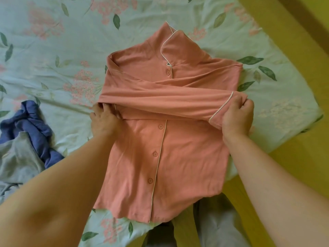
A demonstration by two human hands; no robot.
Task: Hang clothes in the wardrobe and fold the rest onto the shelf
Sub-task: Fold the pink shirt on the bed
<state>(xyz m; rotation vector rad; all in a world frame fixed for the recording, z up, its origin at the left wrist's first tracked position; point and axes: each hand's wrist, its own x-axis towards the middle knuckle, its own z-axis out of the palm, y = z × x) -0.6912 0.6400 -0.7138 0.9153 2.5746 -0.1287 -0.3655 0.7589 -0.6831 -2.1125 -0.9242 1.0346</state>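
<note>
Bed w/ pale green floral sheet (53, 50) fills most of the view; yellow floor (293, 166) to the right. Flat on the sheet, front up, collar away from the person: soft salmon-pink long-sleeved pyjama shirt w/ white piping (178, 148), buttoned. One long sleeve (160, 102) is drawn straight across the chest. Left of the shirt & apart from it: crumpled blue garment (35, 122) touching a grey garment (17, 157), both unfolded.

Left hand (105, 120) is at the shirt's left edge, fingers curled round the sleeve's fold there. Right hand (236, 118) is at the right edge, fingers & thumb clamped on the white-piped cuff (222, 111). Small pink buttons (155, 154) run down the placket.

Handling, my guess: thin jersey, light, limp, no stiffness, so it sags & creases wherever unsupported; not slippery, not fragile. Best held at edges/folds w/ both hands, then smoothed flat; cuff & side fold look like good grip pts.

Containers: none in view. No wardrobe, shelf or hanger visible, so can't say what they hold.
</note>
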